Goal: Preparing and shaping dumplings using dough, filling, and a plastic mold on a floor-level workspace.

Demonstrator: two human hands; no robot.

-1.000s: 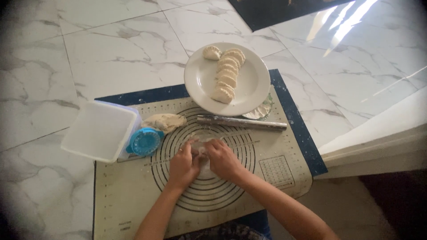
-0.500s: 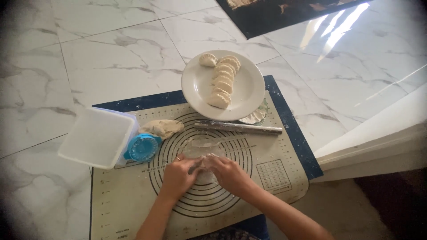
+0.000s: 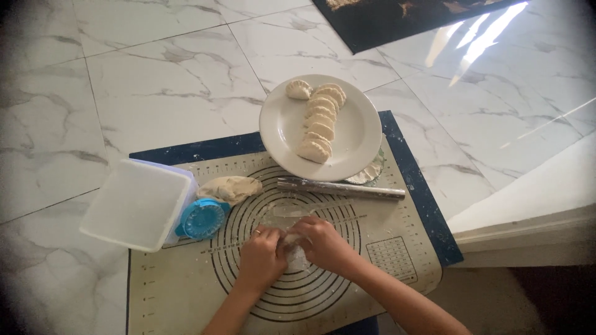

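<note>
Marble floor carries the mat (image 3: 186,291); left hand (image 3: 261,260) and right hand (image 3: 323,245) together pinch the dough piece (image 3: 293,251) between them, equally near

Both forearms are bare, with a thin ring (image 3: 256,232) on one left-hand finger.

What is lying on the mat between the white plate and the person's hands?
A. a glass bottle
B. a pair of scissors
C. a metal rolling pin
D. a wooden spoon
C: a slim metal rolling pin lies across the mat, just below the white plate of folded dumplings and above the left hand and right hand, which meet over a small piece of dough.
</note>
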